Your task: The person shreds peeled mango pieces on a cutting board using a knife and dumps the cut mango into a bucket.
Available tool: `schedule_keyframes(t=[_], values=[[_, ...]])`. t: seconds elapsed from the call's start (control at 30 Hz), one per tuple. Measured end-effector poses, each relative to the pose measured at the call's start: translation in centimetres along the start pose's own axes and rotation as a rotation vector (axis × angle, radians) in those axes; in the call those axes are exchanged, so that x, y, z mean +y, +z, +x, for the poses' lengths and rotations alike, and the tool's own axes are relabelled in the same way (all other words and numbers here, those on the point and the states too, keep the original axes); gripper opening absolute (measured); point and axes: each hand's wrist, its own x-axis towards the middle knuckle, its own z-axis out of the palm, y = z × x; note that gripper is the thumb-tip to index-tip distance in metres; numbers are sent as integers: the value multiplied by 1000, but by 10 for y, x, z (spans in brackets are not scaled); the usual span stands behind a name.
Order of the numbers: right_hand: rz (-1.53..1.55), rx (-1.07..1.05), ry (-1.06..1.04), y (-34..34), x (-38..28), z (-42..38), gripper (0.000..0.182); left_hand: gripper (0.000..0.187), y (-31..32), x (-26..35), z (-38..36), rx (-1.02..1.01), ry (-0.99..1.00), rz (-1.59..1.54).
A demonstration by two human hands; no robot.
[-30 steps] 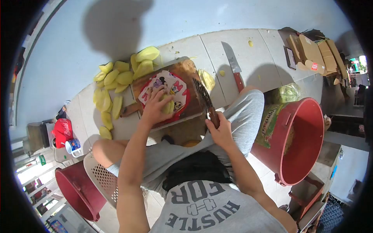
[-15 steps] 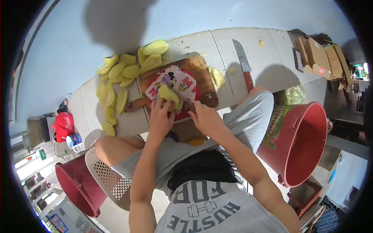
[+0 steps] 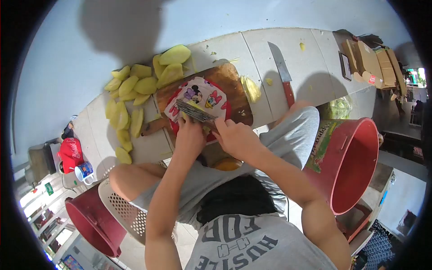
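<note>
1. Surface: the table is topped with pale tiles and runs along a light blue wall on the far side.
2. Table, right: a knife with a red handle lies flat. Farther right are a dark flat device and open cardboard boxes.
3. Table, left: a group of peeled chunks, yellow-green and smooth, lies beside the board.
4. Room, near side: a red bucket stands at the right, its mouth facing right; a second red bucket and a pale perforated basket stand at the left.
5. Centre: a wooden cutting board carries a round printed cloth with a red rim. Thin slices lie just right of the board.
6. Workpiece: a yellow-green piece is above the cloth, between the hands, largely covered by the tool and fingers.
7. Tool: the multi-blade tool has dark, closely set parallel blades, lying across the piece and directed left and far.
8. Left grip: fingers curled in against the piece at its left side; fingertips partly hidden.
9. Right grip: closed firmly around the tool's handle, no visible gap.
</note>
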Motion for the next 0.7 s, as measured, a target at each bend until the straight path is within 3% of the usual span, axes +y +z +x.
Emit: schedule_keyframes(t=[0.23,0.33,0.4,0.43,0.5,0.53,0.63,0.7], values=[[-33,-92,12,11,19,10,27,30,-16,10,3,-121,-28,55],[-39,-154,52,4,21,16,28,31,-19,12,8,-111,-130,-31],[-84,-16,-140,-1,12,12,29,32,-6,1,4,-159,54,23],[-88,-18,-141,1,17,14,29,33,1,-2,3,-169,115,38],[-46,-169,70,7,26,16,26,31,-19,17,3,-55,-126,-34],[-51,-164,69,6,25,16,26,31,-20,16,5,-48,-122,-35],[-63,-142,14,3,14,9,30,29,-13,8,-3,-69,-46,-12],[-68,-102,-98,1,16,14,31,27,-11,2,5,63,188,57]])
